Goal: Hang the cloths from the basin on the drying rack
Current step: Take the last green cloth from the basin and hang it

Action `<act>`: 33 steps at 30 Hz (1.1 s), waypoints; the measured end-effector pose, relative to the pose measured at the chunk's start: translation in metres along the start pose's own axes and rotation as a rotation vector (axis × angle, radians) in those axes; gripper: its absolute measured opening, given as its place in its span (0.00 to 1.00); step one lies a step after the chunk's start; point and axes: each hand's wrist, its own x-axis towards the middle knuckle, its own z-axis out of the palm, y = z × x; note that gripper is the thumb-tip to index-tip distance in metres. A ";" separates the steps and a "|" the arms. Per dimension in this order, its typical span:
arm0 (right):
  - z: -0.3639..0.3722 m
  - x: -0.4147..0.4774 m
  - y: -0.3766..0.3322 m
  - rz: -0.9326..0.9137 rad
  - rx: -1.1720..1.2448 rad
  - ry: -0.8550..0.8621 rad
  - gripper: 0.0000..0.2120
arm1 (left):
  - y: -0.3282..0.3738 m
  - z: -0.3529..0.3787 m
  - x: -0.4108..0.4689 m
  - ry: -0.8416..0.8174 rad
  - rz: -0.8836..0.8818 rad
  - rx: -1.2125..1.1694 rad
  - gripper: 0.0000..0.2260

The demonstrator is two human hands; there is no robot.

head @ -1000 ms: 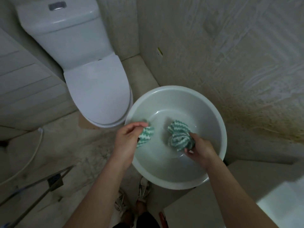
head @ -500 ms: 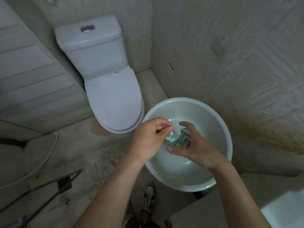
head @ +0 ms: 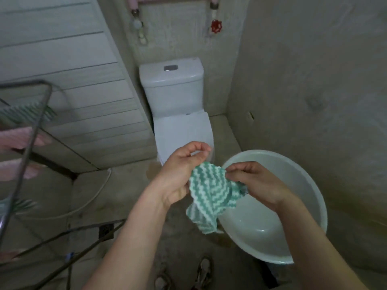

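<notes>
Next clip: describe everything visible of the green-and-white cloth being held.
The cloth is a small, soft textile with green and white zigzag stripes. It is crumpled and partly spread, its lower corner hanging free. Both hands hold its upper edge: the left hand at its left side, the right hand pinching its right side. It hangs at the left rim of the pale basin; whether it touches the rim is unclear.

You have lifted the green cloth (head: 211, 193) out of the basin (head: 272, 233), left hand (head: 180, 176) and right hand (head: 257, 185) now holding it part-spread above the rim, and the drying rack (head: 31, 130) top has come into view.
</notes>
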 end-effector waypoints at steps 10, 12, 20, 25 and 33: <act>0.111 0.010 -0.052 0.026 0.033 -0.176 0.12 | 0.032 -0.109 -0.100 0.017 0.091 0.440 0.20; 0.142 0.010 -0.060 -0.071 -0.274 -0.159 0.10 | 0.034 -0.127 -0.122 0.129 0.195 0.360 0.14; 0.250 0.010 -0.081 -0.240 -0.346 -0.565 0.29 | 0.043 -0.179 -0.190 0.383 0.432 0.357 0.08; 0.333 0.011 -0.102 -0.321 -0.456 -0.787 0.18 | 0.048 -0.219 -0.251 0.443 0.487 0.385 0.11; 0.407 0.003 -0.124 -0.467 -0.826 -0.980 0.17 | 0.036 -0.278 -0.332 0.795 0.517 0.535 0.25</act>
